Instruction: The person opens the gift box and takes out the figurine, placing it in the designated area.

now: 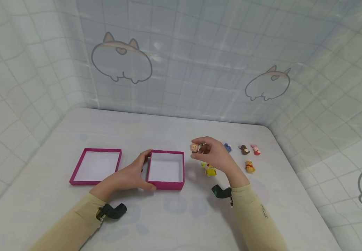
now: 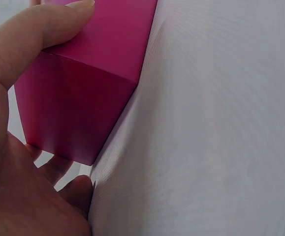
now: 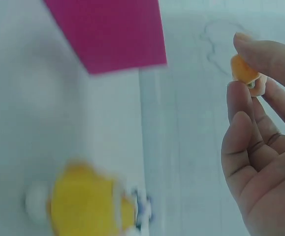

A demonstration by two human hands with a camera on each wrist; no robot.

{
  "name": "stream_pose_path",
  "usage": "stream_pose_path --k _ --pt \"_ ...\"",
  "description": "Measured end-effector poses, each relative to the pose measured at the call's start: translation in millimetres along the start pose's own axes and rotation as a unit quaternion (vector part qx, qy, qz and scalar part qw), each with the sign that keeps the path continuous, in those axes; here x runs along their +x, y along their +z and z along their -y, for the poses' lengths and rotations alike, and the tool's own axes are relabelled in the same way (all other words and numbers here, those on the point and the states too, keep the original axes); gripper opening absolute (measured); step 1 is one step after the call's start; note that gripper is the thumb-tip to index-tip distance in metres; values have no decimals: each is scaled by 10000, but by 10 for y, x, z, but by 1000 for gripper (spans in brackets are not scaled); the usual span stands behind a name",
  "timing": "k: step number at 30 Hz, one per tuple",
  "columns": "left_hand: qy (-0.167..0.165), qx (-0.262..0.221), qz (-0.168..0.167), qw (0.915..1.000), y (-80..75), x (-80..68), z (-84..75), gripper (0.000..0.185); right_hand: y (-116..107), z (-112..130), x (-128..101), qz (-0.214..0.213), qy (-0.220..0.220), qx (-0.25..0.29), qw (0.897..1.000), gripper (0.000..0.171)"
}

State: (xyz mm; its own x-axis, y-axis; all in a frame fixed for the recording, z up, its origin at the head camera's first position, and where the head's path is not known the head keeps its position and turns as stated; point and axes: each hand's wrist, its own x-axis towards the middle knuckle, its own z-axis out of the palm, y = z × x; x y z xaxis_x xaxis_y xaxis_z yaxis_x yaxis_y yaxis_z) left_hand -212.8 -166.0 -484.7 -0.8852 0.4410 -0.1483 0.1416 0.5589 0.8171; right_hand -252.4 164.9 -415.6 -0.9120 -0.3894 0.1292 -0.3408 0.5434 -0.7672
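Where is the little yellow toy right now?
In the head view the yellow toy lies on the table, just right of the pink box and under the right hand, which pinches another small figure.

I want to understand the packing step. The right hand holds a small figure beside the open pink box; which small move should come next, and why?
Probably the right hand should carry the small figure a little leftward, over the open pink box, then lower it in. The figure is pinched just right of the box, the box looks empty, and the left hand grips its near left corner.
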Motion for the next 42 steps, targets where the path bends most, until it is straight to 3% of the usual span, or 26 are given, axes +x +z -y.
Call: stream_pose_path --k 16,34,42 --pt "-94 16 -35 9999 -38 -42 46 134 -438 -433 -243 -558 750 -362 9950 55" --pt "-114 -28 -36 9999 -62 -64 80 134 -1083 -1041 -724 -985 1642 -814 9781 67" --pt "-80 -30 -56 9999 -78 -74 84 134 -1205 -1269 -897 -1064 2051 -818 9695 65"
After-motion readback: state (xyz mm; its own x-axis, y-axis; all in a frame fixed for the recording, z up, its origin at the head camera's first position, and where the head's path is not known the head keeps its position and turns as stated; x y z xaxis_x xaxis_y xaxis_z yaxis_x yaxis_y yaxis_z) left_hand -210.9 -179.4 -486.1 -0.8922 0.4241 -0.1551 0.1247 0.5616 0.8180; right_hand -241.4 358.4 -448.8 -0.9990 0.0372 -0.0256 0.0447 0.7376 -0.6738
